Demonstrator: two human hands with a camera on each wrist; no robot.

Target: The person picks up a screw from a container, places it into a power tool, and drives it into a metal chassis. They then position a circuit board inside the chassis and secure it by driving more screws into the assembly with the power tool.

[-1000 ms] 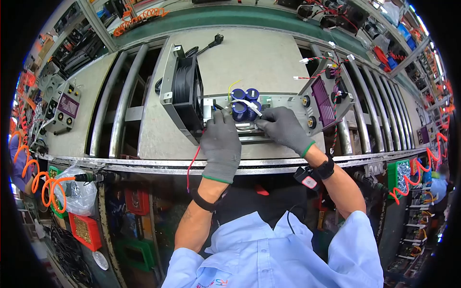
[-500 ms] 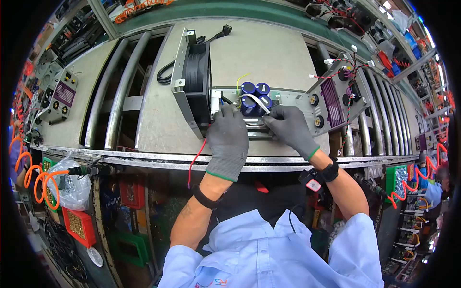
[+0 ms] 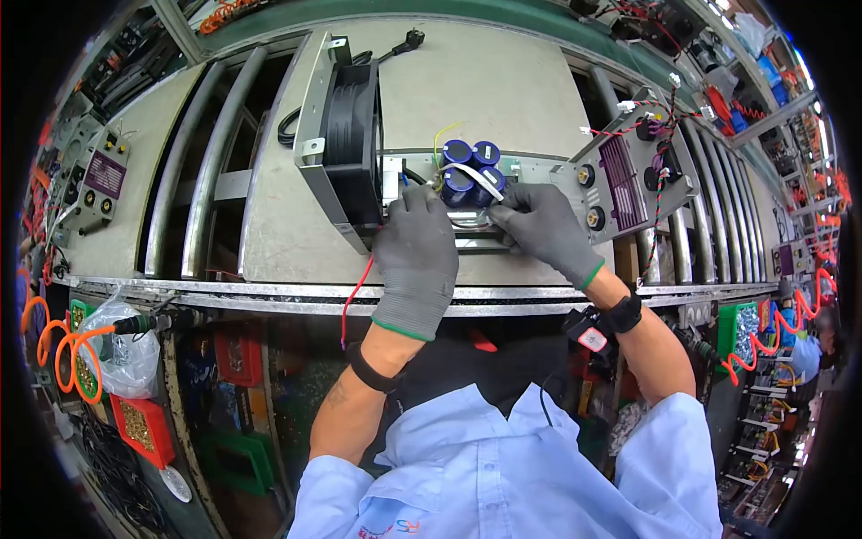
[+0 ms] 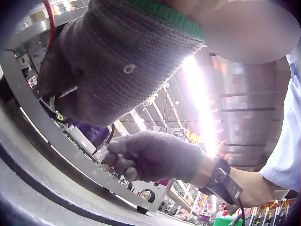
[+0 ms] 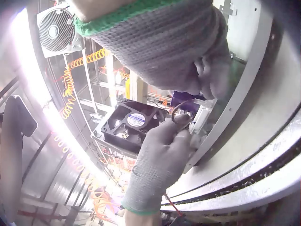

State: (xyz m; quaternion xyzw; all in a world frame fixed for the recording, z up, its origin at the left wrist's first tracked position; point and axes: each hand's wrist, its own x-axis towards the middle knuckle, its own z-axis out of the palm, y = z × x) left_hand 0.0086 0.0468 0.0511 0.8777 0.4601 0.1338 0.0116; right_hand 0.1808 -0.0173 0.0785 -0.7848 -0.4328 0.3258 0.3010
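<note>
In the head view, a metal chassis (image 3: 552, 171) lies along the bench with a black fan (image 3: 352, 148) at its left end. Several blue capacitors (image 3: 456, 187) stand mid-chassis, a white cable (image 3: 480, 180) bending over them. My gloved left hand (image 3: 415, 242) is between fan and capacitors, its fingertips pinching a thin dark wire (image 5: 173, 113) that loops up in the right wrist view. My gloved right hand (image 3: 543, 229) is at the capacitors' right front, thumb and fingers pinched at a small clear connector (image 4: 100, 151) on the wire. A red wire (image 3: 356, 301) hangs beside my left wrist.
A panel with a purple grille (image 3: 622, 180) and loose red-black leads closes the chassis's right end. A black power plug (image 3: 413, 39) lies behind the fan. Metal rollers (image 3: 220, 171) flank the bench plate. A red bin (image 3: 144, 431) of small parts sits lower left.
The head view has shifted, moving the chassis first right, then back left in frame. Both hands stay at the same places by the capacitors, with only slight finger movement.
</note>
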